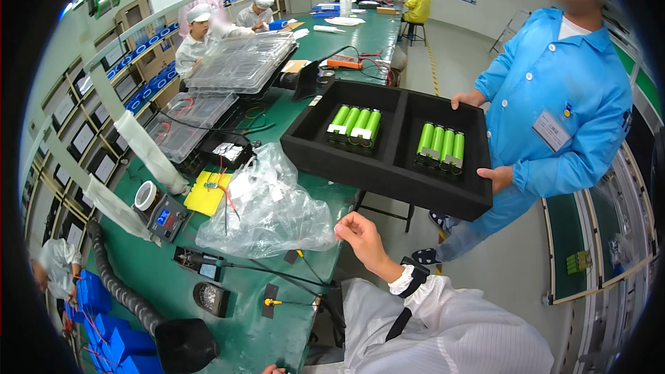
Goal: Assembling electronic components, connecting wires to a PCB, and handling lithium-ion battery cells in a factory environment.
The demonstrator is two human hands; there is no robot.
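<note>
My right hand [364, 239] reaches over the table's near edge with its fingers curled together. Its fingertips meet the right edge of a crumpled clear plastic bag [280, 208]; whether they pinch the film is hidden. Of my left hand [275, 370], only a few fingertips show at the bottom edge. Beyond my right hand, a person in a blue coat [554, 111] holds a black two-compartment tray [388, 183] by its right end. Each compartment carries a pack of green cylindrical battery cells, a left pack [355, 126] and a right pack [441, 145].
On the green table [249, 332] are a soldering station [166, 218], an iron holder [197, 260], a tip-cleaner box [211, 298], a yellow pad [208, 192] and loose cables. A black fume hose [125, 291] curves along the left. Stacked clear trays [242, 62] stand farther back; people sit beyond.
</note>
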